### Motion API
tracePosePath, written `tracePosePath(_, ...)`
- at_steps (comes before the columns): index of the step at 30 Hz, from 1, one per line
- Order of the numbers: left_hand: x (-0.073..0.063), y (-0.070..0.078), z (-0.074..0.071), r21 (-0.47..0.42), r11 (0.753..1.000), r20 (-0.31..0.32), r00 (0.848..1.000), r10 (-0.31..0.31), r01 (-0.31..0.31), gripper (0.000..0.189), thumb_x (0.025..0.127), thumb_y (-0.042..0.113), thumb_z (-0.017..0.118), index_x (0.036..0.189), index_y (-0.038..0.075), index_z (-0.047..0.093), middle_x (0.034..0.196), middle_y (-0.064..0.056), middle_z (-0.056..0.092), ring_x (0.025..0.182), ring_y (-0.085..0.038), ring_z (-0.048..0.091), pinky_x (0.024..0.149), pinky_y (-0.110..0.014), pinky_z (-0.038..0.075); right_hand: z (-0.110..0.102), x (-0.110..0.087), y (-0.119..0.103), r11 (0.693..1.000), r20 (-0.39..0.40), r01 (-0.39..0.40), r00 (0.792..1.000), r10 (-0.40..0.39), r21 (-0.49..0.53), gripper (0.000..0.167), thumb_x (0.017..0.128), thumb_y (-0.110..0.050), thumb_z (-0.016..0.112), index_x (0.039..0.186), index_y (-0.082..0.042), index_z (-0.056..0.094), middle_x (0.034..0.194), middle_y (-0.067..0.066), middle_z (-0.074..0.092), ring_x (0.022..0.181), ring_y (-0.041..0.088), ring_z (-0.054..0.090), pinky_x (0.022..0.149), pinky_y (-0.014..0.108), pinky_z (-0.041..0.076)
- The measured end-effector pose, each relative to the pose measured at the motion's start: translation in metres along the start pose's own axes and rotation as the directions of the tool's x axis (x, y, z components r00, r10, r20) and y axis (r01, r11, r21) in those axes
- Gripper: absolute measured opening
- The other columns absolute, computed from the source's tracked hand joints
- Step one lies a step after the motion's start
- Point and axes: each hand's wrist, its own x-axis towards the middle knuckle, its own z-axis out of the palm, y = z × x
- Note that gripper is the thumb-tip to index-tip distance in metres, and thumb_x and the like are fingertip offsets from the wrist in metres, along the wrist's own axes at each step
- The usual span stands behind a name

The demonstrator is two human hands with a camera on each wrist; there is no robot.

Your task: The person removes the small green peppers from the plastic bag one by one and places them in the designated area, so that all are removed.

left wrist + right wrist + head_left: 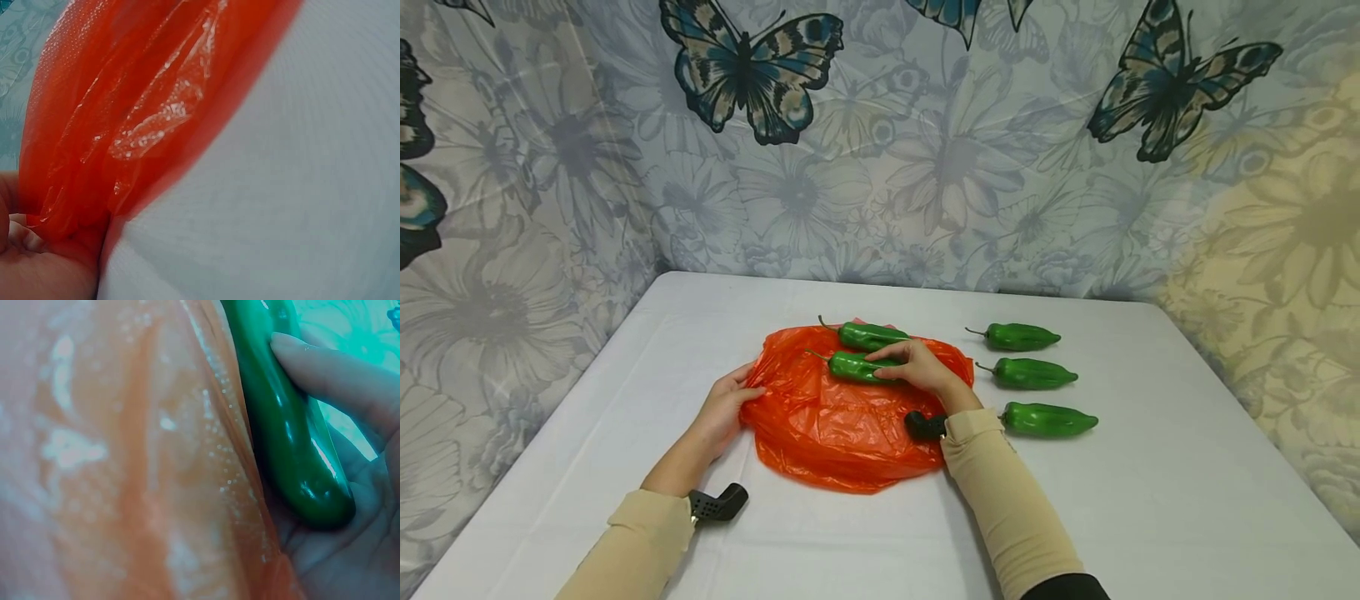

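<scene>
White tabletop [1180, 492], lower part of the frame. Red bag [842, 433], centre, crumpled; its thin, slack film may fold over or slide if tugged from one side. Right sleeve [1007, 500], lower right of centre, just beside the lowest pepper [1051, 421]; a sideways swing of the arm could roll that pepper. Left hand [726, 408], left of centre, pinches the bag's left edge; were this hold to loosen, the edge would probably sag. Right hand [917, 367], right of centre, pinches the held pepper [853, 367] near its tip, over the bag's upper part; glossy skin could slip, or the film bordering it snag. Second pepper [872, 337], just above, near the bag's far edge; a nudge might send it off. Whether either is inside the bag cannot be told. Stem [817, 356], pointing left, slender: it may catch or pierce the film.
</scene>
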Motion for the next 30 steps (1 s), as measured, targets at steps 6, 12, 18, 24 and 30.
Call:
tracePosePath(6, 0.0, 0.001, -0.001, 0.004, 1.0, 0.0, 1.0, 0.0, 0.0, 0.058, 0.095, 0.003, 0.04, 0.149, 0.005, 0.018, 0.152, -0.015, 0.027, 0.102, 0.004, 0.051, 0.083, -0.01, 0.047, 0.0, -0.001, -0.002, 1.0, 0.003, -0.009, 1.0, 0.009, 0.004, 0.032, 0.083, -0.005, 0.066, 0.114, -0.001, 0.066, 0.124, 0.015, 0.061, 0.114, 0.021, 0.049, 0.094, 0.031, 0.045)
tracePosePath(12, -0.002, 0.002, 0.0, 0.016, 1.0, 0.005, 1.0, -0.001, 0.001, 0.058, 0.096, 0.004, 0.04, 0.149, 0.006, 0.018, 0.153, -0.015, 0.025, 0.115, -0.006, 0.047, 0.083, -0.009, 0.045, 0.001, -0.009, -0.017, 1.0, 0.023, 0.005, 1.0, -0.006, 0.016, 0.031, 0.084, -0.004, 0.065, 0.115, 0.002, 0.064, 0.123, 0.018, 0.06, 0.111, 0.02, 0.05, 0.09, 0.026, 0.046)
tracePosePath(18, -0.002, 0.002, 0.0, 0.002, 1.0, 0.006, 1.0, 0.001, -0.001, 0.058, 0.095, 0.003, 0.04, 0.149, 0.006, 0.018, 0.153, -0.014, 0.025, 0.114, -0.006, 0.047, 0.083, -0.01, 0.046, 0.0, -0.002, -0.008, 1.0, 0.005, -0.011, 1.0, 0.011, 0.01, 0.03, 0.084, -0.005, 0.065, 0.114, -0.004, 0.066, 0.125, 0.013, 0.061, 0.115, 0.02, 0.05, 0.093, 0.03, 0.046)
tracePosePath(24, -0.003, 0.002, 0.0, 0.004, 1.0, 0.005, 1.0, 0.002, -0.002, 0.058, 0.095, 0.003, 0.04, 0.149, 0.006, 0.018, 0.152, -0.015, 0.026, 0.111, -0.003, 0.049, 0.083, -0.01, 0.046, -0.001, -0.001, -0.007, 1.0, -0.007, -0.008, 1.0, 0.008, 0.018, 0.029, 0.085, -0.008, 0.064, 0.114, -0.004, 0.067, 0.126, 0.012, 0.06, 0.117, 0.022, 0.05, 0.093, 0.032, 0.047)
tracePosePath(30, -0.003, 0.001, 0.0, 0.012, 1.0, -0.003, 1.0, -0.007, 0.007, 0.057, 0.095, 0.003, 0.04, 0.149, 0.006, 0.019, 0.152, -0.014, 0.028, 0.107, -0.001, 0.05, 0.082, -0.011, 0.047, -0.002, -0.001, -0.008, 0.998, -0.046, -0.008, 0.999, 0.011, 0.063, 0.028, 0.085, -0.008, 0.065, 0.112, 0.0, 0.067, 0.124, 0.014, 0.061, 0.122, 0.024, 0.049, 0.096, 0.034, 0.046)
